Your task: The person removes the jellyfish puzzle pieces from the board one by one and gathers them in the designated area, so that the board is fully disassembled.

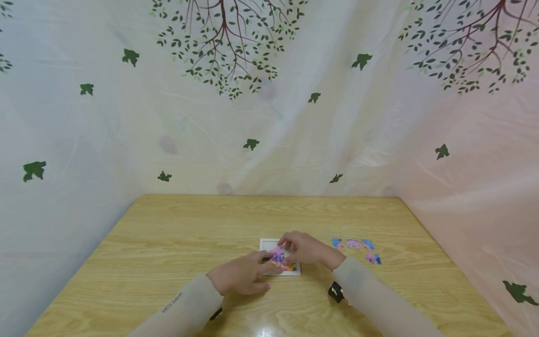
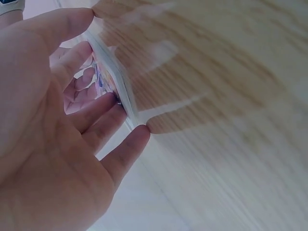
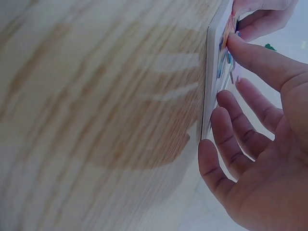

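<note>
- Through my feeds, the white frame (image 1: 290, 274) lies flat on the near half of the desk (image 1: 168, 224), close to its middle, with picture pieces (image 1: 290, 267) in pink, purple, blue and yellow inside it.
- I see the left hand (image 1: 244, 274) come in from the near left, fingers extended and spread; its fingertips rest at the frame's near left part.
- I have the right hand (image 1: 309, 248) over the right part of the frame, fingers loosely bent and the thumb touching the pieces; I cannot tell if it pinches 1 of them.
- To the right of the frame, well apart from the hands, I make out loose pieces (image 1: 373, 258) in blue and pink; a pink piece (image 1: 353, 244) among them shows 2 eye-like spots.
- Both arms wear pale sleeves (image 1: 193, 297), the left marked with dark lettering, and a black device (image 1: 335, 291) sits at the right wrist.
- At the far side I see a pale curtain (image 1: 286, 164) printed with branches and green shapes.
</note>
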A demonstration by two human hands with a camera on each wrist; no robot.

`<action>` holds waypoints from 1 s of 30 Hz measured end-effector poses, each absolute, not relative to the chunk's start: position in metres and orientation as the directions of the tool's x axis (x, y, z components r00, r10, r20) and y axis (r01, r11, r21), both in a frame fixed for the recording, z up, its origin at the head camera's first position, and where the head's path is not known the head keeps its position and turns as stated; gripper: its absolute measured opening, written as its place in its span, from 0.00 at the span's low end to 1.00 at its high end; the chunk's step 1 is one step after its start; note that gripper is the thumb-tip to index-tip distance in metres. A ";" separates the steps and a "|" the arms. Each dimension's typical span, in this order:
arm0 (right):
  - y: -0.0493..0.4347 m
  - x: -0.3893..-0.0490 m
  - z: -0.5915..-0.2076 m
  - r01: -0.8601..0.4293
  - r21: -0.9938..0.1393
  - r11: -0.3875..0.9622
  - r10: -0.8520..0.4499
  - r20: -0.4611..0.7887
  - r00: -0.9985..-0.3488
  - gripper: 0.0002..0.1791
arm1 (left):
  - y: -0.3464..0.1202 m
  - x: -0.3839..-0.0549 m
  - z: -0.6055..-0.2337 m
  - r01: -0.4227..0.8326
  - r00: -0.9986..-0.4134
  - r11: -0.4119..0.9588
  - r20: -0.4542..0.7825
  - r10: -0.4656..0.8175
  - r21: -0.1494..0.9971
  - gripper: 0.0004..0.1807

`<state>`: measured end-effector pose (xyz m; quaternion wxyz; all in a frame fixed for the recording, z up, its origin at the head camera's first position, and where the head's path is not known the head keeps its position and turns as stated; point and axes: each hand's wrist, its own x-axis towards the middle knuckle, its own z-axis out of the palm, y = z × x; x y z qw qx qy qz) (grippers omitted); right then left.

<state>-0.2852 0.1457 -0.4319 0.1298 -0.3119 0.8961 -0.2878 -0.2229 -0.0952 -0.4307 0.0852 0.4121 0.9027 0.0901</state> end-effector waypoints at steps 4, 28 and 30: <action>0.144 -0.285 -0.432 -0.467 -0.621 0.629 -0.626 -0.049 -0.778 0.21 | -0.095 -0.221 -0.428 0.728 -0.647 0.644 -0.076 0.759 0.234 0.28; 0.156 -0.282 -0.433 -0.488 -0.668 0.562 -0.634 0.031 -0.773 0.10 | -0.094 -0.217 -0.427 0.709 -0.666 0.672 -0.111 0.738 0.214 0.28; 0.162 -0.283 -0.433 -0.484 -0.666 0.567 -0.629 0.030 -0.777 0.10 | -0.093 -0.217 -0.427 0.700 -0.672 0.679 -0.117 0.731 0.223 0.28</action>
